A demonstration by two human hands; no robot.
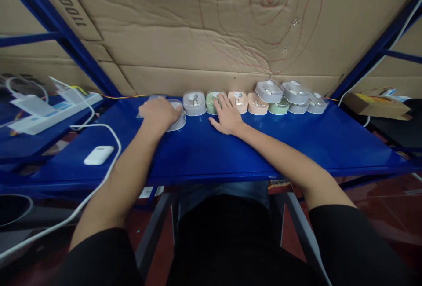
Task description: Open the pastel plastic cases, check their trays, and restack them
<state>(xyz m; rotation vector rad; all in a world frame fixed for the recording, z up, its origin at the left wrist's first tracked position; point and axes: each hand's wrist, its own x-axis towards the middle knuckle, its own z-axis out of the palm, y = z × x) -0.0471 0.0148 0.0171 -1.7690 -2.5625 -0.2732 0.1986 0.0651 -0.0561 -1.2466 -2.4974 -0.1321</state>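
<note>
My left hand (pixel 160 113) is curled over a grey container with a clear lid (pixel 178 122) at the left end of a row, its thumb on the lid. A flat translucent piece (pixel 140 112) shows partly behind that hand. My right hand (pixel 227 116) lies with fingers spread on a green container (pixel 211 103), apparently empty-handed. Between my hands sits another grey container (pixel 194 103). To the right of my right hand are a peach container (pixel 242 103) and a pink one (pixel 257 104). Each is a small rounded box with a round label.
Farther right, a green container (pixel 278 107) and more grey ones stand, with two grey containers (pixel 269 91) stacked on top. The blue shelf (pixel 211 149) backs onto cardboard (pixel 158 48). At left lie a white earbud case (pixel 99 155), a white cable (pixel 114 134) and a power strip (pixel 56 114).
</note>
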